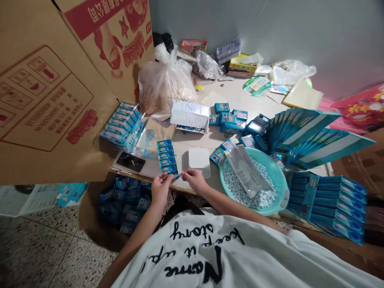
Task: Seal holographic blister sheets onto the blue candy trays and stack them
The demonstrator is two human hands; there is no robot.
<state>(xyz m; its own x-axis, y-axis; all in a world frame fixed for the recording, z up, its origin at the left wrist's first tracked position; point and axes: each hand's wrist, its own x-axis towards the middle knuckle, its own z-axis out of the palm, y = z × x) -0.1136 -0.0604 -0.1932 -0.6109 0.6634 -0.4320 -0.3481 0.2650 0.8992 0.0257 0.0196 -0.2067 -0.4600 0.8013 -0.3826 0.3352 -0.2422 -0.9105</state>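
Observation:
My left hand (160,188) and my right hand (195,179) meet at the table's near edge. Both pinch the ends of a small blue packet (177,176) held between them. Just beyond it a row of several small blue boxes (166,156) lies on the table. A white square lid (199,159) rests to the right of that row. A teal basin (280,184) full of small white pellets stands at my right, with a silver foil bag (246,170) lying across it.
A large cardboard carton (60,80) looms at the left. Stacks of blue boxes (121,122), fanned blue cards (300,132) and stacked blue packs (330,206) crowd the table. A plastic bag (165,86) sits at the back. More blue boxes (126,202) fill a carton on the floor.

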